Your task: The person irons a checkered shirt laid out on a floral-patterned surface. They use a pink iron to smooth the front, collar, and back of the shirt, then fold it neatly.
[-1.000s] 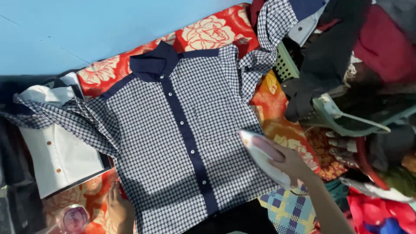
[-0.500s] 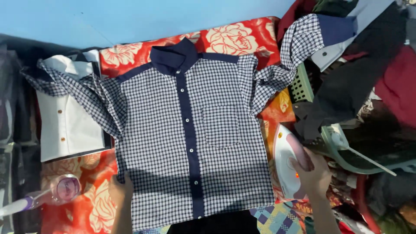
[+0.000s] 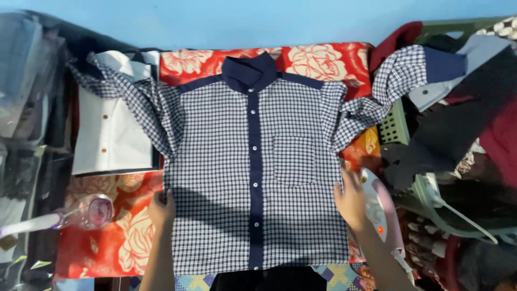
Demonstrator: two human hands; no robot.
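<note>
I noted the shirt hem's lower edge partly cut off by the frame. My left hand (image 3: 161, 209) and right hand (image 3: 351, 200) lay flat and spread on the side seams of the checked cotton shirt (image 3: 253, 172), spread buttoned on the red floral worktop (image 3: 323, 56). A white iron (image 3: 383, 213) sat partly hidden behind the right wrist. A folded white shirt (image 3: 110, 137) lay beyond.
</note>
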